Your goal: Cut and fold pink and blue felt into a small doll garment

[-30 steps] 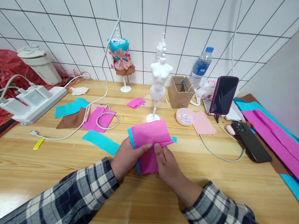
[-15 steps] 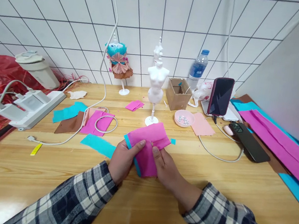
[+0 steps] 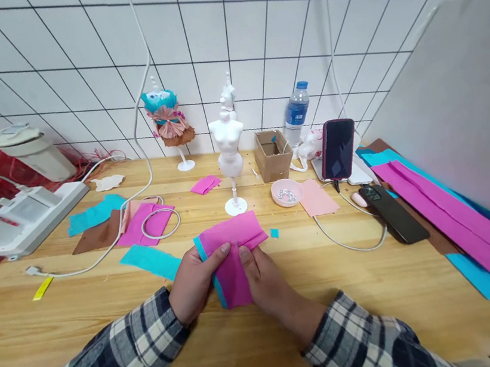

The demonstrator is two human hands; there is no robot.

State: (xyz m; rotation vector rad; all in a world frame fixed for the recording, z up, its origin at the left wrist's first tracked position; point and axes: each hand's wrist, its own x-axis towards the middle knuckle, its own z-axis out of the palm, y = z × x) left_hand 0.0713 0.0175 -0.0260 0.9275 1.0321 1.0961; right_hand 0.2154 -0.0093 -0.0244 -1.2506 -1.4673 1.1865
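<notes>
My left hand (image 3: 197,279) grips the left side of a magenta piece of crepe paper (image 3: 236,276) with a turquoise border along its left edge. My right hand (image 3: 266,276) pinches the same piece from the right, thumb on top. Both thumbs press close together near the middle, where the paper gathers into a crease. The fingers behind the paper are hidden. Just beyond the paper stands a small white mannequin (image 3: 228,136) on a round base. A turquoise strip (image 3: 151,260) lies beside my left hand, and a tiny turquoise square (image 3: 274,233) is past my right.
A dressed mannequin (image 3: 171,123) stands by the wall. Behind my hands are a pink bowl of beads (image 3: 276,200), a cardboard box (image 3: 269,166) and a water bottle (image 3: 297,109). Phones (image 3: 394,215), long paper strips (image 3: 449,213) and a power strip (image 3: 36,225) flank the table.
The camera view has tilted and shifted, so the table items appear moved. My thumbs are slightly closer together on the magenta paper, which both hands still hold.
</notes>
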